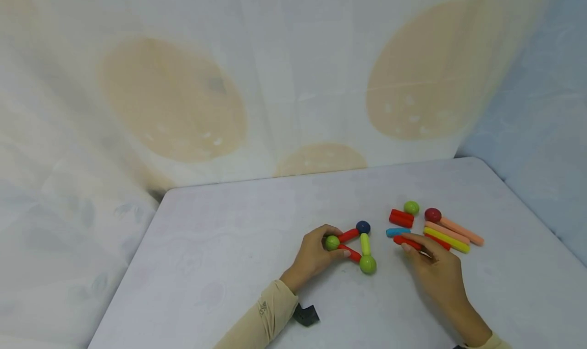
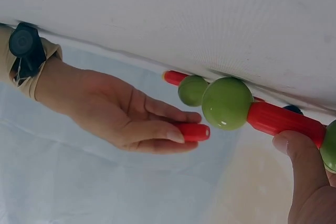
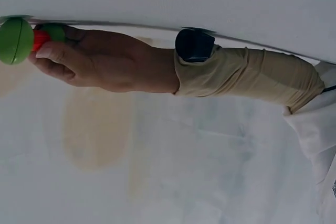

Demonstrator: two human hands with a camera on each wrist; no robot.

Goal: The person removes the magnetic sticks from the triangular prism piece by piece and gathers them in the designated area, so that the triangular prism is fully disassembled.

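A small triangle of toy sticks and balls lies on the white table (image 1: 229, 247): two red sticks (image 1: 349, 235), a yellow-green stick (image 1: 365, 244), a blue ball (image 1: 363, 227) and two green balls. My left hand (image 1: 336, 245) grips the triangle at its left green ball (image 1: 331, 242), thumb against the lower red stick (image 2: 283, 121). My right hand (image 1: 409, 246) pinches a loose red stick (image 1: 407, 242) lying on the table, seen also as a red stick (image 2: 194, 131) in the left wrist view. The right wrist view shows the left hand (image 3: 47, 56) and a green ball (image 3: 16, 40).
Right of the triangle lie loose pieces: a pair of short red sticks (image 1: 401, 217), a green ball (image 1: 411, 207), a dark red ball (image 1: 432, 215), a blue stick (image 1: 397, 232), peach sticks (image 1: 460, 231) and a yellow stick (image 1: 447, 239). A patterned cloth hangs behind the table.
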